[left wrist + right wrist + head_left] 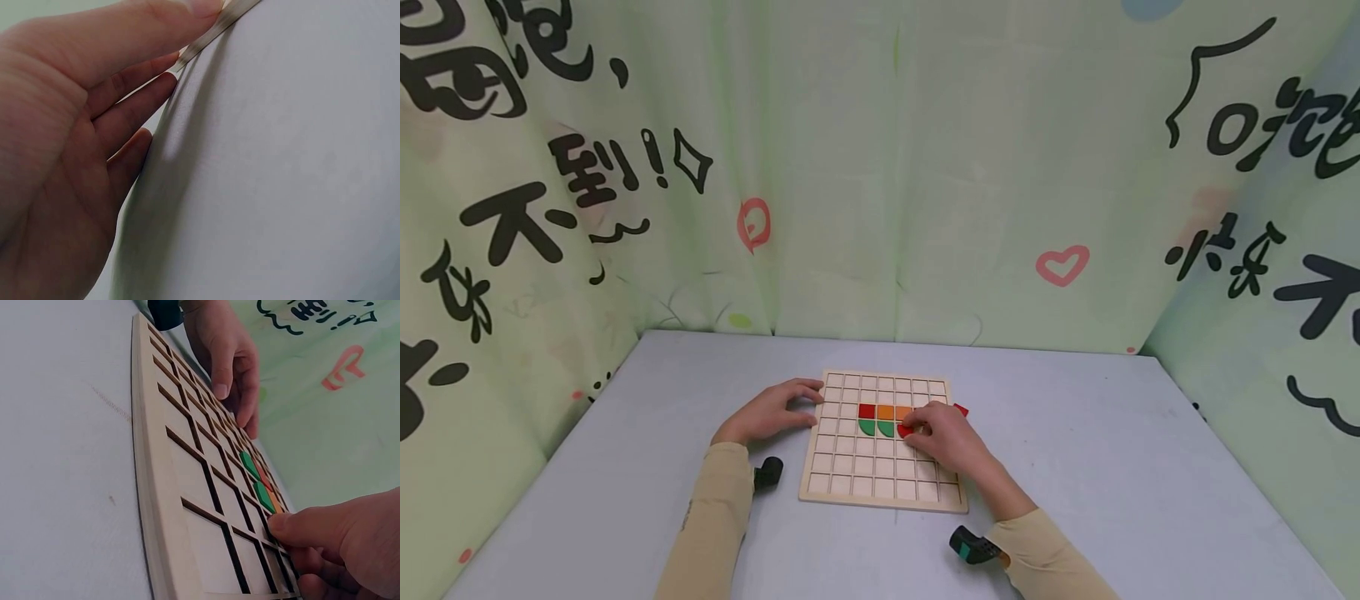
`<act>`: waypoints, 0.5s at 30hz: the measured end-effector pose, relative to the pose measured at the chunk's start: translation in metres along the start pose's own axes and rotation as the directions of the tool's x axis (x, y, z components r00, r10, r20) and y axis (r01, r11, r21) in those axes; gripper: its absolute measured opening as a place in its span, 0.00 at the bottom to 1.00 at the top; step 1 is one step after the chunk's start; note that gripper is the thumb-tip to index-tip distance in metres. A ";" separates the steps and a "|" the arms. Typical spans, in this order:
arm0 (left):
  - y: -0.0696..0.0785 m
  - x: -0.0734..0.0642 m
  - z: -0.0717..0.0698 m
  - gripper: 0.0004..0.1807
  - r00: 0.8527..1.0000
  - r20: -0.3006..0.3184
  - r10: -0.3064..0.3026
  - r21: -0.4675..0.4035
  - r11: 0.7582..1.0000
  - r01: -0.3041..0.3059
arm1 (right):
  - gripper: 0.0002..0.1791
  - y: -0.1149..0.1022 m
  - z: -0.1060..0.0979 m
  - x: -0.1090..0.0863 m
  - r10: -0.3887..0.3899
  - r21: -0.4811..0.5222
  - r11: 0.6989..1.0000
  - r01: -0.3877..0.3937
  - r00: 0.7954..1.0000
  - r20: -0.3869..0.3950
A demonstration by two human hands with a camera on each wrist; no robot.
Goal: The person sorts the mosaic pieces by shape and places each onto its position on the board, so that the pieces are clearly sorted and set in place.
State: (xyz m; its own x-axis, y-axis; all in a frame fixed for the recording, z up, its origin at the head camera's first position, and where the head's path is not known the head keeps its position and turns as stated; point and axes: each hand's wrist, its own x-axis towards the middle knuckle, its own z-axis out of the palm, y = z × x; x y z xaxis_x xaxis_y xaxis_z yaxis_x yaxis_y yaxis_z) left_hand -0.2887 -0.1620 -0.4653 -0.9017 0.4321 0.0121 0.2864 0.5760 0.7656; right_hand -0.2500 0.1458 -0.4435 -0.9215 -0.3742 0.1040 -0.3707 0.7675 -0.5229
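Note:
A square wooden board with a raised grid lies on the table. In its upper middle rows sit a red square, orange squares and green rounded pieces. My right hand is over the board's right part, its thumb and finger pinching a small red piece beside the green ones; the fingers partly cover it. The left hand has its thumb and extended fingers against the board's left edge, as the left wrist view shows at the board's rim.
Another red piece shows just past the right hand, by the board's right edge. The white table is bounded by a pale green printed curtain at the back and both sides. A dark wrist device sits at the right sleeve.

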 end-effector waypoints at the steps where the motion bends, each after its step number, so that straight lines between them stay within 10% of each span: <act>1: 0.000 0.000 0.000 0.17 1.000 0.000 -0.004 -0.001 1.000 0.004 | 0.09 0.000 0.001 0.000 0.007 0.001 1.000 -0.007 1.000 -0.001; 15: 0.000 0.000 0.000 0.17 1.000 0.002 -0.001 -0.001 1.000 0.001 | 0.09 0.000 0.004 0.002 0.021 -0.020 1.000 -0.021 0.999 -0.025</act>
State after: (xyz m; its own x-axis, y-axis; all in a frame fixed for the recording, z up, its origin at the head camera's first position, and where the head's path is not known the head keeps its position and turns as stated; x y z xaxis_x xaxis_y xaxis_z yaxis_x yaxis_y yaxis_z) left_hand -0.2887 -0.1620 -0.4648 -0.9015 0.4326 0.0101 0.2848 0.5757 0.7664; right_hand -0.2513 0.1432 -0.4463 -0.9315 -0.3455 0.1139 -0.3535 0.7856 -0.5079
